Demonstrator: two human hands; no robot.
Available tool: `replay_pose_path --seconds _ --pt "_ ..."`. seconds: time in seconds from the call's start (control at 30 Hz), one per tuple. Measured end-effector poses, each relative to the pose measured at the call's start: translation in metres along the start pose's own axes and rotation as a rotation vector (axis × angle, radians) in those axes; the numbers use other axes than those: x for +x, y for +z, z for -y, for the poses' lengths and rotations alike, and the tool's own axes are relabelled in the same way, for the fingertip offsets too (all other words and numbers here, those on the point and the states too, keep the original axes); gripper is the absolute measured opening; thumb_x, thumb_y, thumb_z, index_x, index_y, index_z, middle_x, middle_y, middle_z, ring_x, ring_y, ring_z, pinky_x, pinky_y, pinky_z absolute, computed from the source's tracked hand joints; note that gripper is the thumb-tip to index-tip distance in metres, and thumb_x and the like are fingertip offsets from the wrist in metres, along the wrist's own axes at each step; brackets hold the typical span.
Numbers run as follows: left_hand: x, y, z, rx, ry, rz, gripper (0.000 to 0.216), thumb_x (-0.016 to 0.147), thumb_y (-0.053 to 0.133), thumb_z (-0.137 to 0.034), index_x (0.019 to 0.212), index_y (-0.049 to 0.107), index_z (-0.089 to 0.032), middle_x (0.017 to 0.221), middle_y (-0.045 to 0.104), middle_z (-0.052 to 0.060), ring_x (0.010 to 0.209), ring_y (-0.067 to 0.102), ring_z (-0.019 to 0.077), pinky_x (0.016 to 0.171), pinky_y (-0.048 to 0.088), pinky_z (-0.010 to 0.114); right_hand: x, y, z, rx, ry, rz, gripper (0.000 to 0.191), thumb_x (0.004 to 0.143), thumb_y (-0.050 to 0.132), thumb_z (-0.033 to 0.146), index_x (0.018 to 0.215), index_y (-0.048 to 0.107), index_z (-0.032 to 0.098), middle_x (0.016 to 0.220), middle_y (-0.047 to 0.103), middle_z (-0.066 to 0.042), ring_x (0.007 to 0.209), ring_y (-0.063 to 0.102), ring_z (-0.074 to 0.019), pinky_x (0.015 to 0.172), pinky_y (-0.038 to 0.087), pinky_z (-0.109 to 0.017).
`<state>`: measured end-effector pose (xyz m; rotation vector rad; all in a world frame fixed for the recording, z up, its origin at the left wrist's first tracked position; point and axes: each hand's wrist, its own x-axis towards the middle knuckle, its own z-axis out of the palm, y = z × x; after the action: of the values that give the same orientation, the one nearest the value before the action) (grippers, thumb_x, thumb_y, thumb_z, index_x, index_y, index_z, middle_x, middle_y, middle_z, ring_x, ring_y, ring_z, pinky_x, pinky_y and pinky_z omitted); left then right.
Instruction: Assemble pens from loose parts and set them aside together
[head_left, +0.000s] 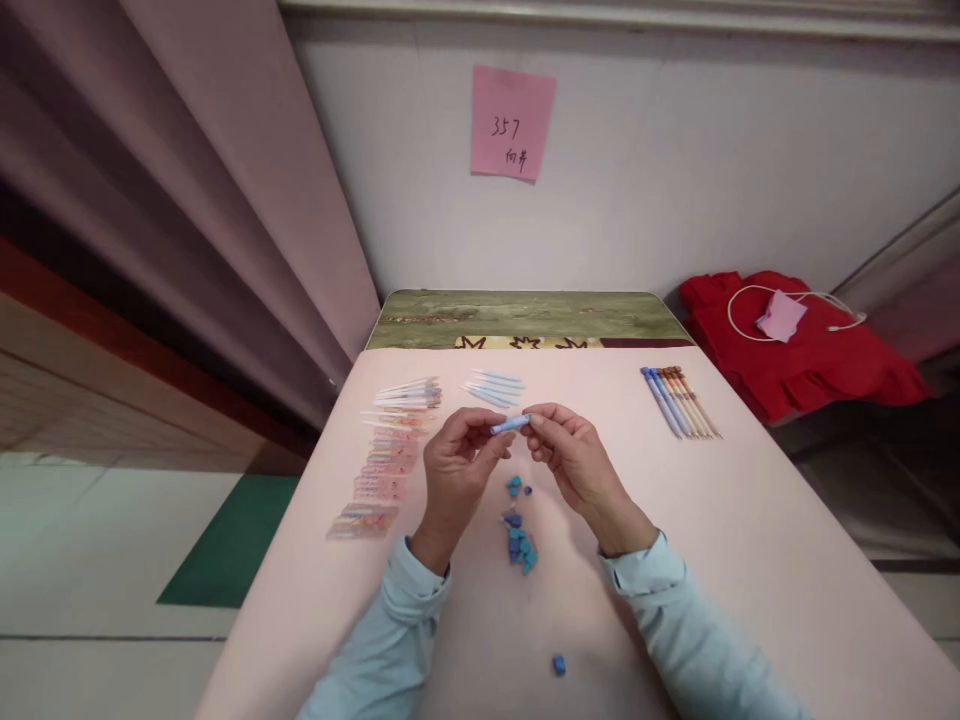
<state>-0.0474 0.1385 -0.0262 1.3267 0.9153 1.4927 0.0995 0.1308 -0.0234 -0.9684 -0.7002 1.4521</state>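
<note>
Above the middle of the table, a short light-blue pen barrel [511, 425] is held level between my two hands. My left hand [461, 455] pinches its left end between thumb and fingers. At the other end, the thumb and fingers of my right hand [570, 450] are closed on it. Just beyond lie several slim pale-blue pen parts [495, 385]. Below my hands is a small heap of blue and teal plastic pieces [521, 548], with a few teal pieces [513, 486] nearer my fingers. One blue piece [559, 665] lies alone near the front.
On the left lie white sticks with dark tips [409, 393] and several clear packets [386, 460]. A row of pens with blue and brown tops [679, 402] lies at the right. Beyond the table's right edge, a red cloth [739, 350] carries a white cable [731, 310].
</note>
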Motion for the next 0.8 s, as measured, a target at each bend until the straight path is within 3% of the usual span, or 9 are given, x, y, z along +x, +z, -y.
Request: replay_pose_path --seconds 0.17,0.43,0.67,0.73,0.8 --pt "0.002 0.0 -0.003 -0.115 -0.094 -0.065 0.015 0.079 0.075 -0.023 0.091 0.067 -0.018 0.064 0.065 -0.002 0.054 0.062 0.0114 0.054 0.05 0.023 -0.009 0.006 0.006 -0.096 -0.051 -0.009 0.025 0.07 0.082 0.039 0.076 0.07 0.017 0.066 0.068 0.0 0.052 0.057 -0.0086 0.046 0.046 -0.018" --pt "0.006 0.0 -0.006 -0.365 -0.301 -0.118 0.017 0.081 0.072 -0.032 0.087 0.069 -0.017 0.069 0.066 -0.001 0.054 0.058 0.0095 0.053 0.048 0.022 -0.017 0.012 0.002 -0.155 0.11 0.104 0.033 0.072 0.08 0.047 0.072 0.069 0.016 0.063 0.068 -0.001 0.047 0.056 -0.0074 0.042 0.042 -0.017" --pt "0.006 -0.002 -0.008 -0.107 -0.166 -0.132 0.015 0.081 0.073 -0.029 0.09 0.073 -0.017 0.07 0.067 0.0 0.061 0.06 0.0104 0.062 0.049 0.022 -0.013 0.011 0.002 0.011 0.29 0.158 0.035 0.068 0.085 0.042 0.083 0.068 0.016 0.071 0.069 -0.001 0.055 0.058 -0.0057 0.051 0.046 -0.015" --pt "0.006 -0.002 -0.007 -0.096 -0.2 -0.15 0.016 0.08 0.074 -0.03 0.089 0.074 -0.017 0.071 0.067 0.0 0.063 0.06 0.0102 0.065 0.049 0.021 -0.012 0.011 0.0 0.036 0.317 0.155 0.035 0.067 0.086 0.041 0.083 0.068 0.016 0.07 0.068 0.0 0.052 0.053 -0.0043 0.046 0.041 -0.014" --pt "0.006 -0.001 -0.004 -0.157 -0.298 -0.156 0.017 0.078 0.075 -0.031 0.085 0.074 -0.015 0.068 0.066 0.0 0.062 0.059 0.0101 0.064 0.049 0.021 -0.012 0.012 -0.004 0.034 0.325 0.154 0.034 0.067 0.085 0.041 0.081 0.066 0.016 0.067 0.064 0.002 0.044 0.041 -0.0021 0.038 0.028 -0.014"
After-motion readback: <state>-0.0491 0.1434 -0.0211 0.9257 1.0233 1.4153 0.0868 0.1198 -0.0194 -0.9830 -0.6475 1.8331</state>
